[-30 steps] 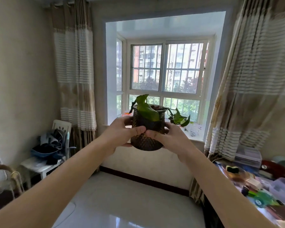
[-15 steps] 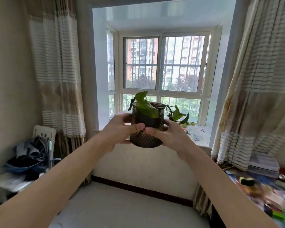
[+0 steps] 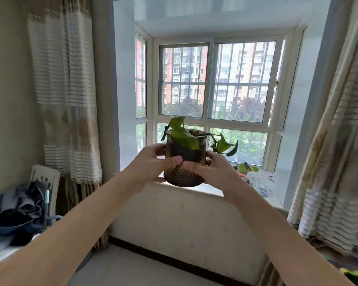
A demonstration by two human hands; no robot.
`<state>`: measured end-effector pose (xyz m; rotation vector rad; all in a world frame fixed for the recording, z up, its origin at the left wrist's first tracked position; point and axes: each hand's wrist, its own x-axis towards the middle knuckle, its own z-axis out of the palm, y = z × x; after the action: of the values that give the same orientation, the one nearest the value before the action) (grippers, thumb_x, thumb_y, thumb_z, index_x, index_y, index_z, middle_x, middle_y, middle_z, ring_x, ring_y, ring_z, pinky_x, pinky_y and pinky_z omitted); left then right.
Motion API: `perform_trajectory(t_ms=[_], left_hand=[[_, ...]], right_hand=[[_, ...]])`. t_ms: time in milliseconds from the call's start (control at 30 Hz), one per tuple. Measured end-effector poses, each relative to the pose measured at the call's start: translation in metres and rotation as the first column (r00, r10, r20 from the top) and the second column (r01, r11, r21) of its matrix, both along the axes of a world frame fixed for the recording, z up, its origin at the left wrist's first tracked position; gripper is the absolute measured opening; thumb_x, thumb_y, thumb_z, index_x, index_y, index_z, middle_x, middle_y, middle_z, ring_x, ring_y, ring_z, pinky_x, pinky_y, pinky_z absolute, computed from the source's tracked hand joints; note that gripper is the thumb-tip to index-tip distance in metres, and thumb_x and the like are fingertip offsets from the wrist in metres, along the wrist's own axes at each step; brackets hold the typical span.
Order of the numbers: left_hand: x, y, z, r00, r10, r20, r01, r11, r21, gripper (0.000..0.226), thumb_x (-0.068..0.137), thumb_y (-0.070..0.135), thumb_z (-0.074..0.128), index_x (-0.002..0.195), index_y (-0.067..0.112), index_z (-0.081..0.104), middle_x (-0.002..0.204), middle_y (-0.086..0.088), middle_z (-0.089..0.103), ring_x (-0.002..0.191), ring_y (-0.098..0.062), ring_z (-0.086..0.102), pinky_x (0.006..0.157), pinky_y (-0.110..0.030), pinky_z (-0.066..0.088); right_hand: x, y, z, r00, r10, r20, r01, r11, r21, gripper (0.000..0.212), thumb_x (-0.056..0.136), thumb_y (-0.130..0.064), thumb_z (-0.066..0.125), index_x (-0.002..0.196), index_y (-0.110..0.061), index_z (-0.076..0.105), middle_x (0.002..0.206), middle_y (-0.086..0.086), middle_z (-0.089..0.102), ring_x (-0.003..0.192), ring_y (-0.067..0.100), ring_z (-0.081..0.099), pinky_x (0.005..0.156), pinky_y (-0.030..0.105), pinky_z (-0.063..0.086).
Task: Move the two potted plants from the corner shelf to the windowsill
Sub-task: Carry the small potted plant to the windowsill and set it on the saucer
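Observation:
A dark textured glass pot [image 3: 184,176] holding a green leafy plant [image 3: 182,134] is held up in front of me, at the level of the windowsill [image 3: 213,190]. My left hand [image 3: 151,164] grips its left side and my right hand [image 3: 211,169] its right side, thumbs meeting on the front. The pot's base hangs just in front of the sill's front edge. A trailing stem with leaves [image 3: 223,145] hangs out to the right. No second potted plant or corner shelf is in view.
Papers, a plastic bag and a green item [image 3: 254,176] lie on the sill's right part. Striped curtains [image 3: 64,96] hang on both sides. A white chair with dark clothes [image 3: 23,207] stands at the left. Barred window panes are behind the sill.
I have come closer to the window; the sill and the frame loom larger. Both hands keep the same grip on the pot, which now sits just in front of the sill edge.

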<state>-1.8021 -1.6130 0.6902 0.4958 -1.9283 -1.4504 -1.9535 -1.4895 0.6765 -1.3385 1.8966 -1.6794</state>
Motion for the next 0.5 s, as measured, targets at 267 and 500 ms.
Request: perform_trajectory(t_ms=[267, 500], left_hand=[[-0.079, -0.12, -0.003, 0.998, -0.054, 0.012, 0.054, 0.998, -0.025, 0.051, 0.076, 0.034, 0.086, 0.123, 0.032, 0.068, 0.123, 0.017, 0.07, 0.108, -0.019, 0.07, 0.086, -0.049, 0.062], [-0.145, -0.214, 0.005, 0.985, -0.171, -0.027, 0.171, 0.985, -0.024, 0.047, 0.079, 0.018, 0.085, 0.124, 0.02, 0.07, 0.124, 0.005, 0.072, 0.108, -0.023, 0.069, 0.088, -0.04, 0.055]], right_hand=[[-0.073, -0.11, -0.004, 0.998, -0.057, 0.004, 0.057, 0.998, -0.033, 0.036, 0.072, -0.032, 0.089, 0.104, -0.027, 0.075, 0.103, -0.001, 0.079, 0.102, 0.022, 0.073, 0.095, 0.05, 0.058], [-0.126, -0.195, -0.003, 0.991, -0.122, 0.053, 0.126, 0.99, -0.064, 0.032, 0.075, -0.024, 0.088, 0.105, -0.024, 0.077, 0.101, -0.002, 0.079, 0.103, 0.022, 0.073, 0.095, 0.046, 0.058]])
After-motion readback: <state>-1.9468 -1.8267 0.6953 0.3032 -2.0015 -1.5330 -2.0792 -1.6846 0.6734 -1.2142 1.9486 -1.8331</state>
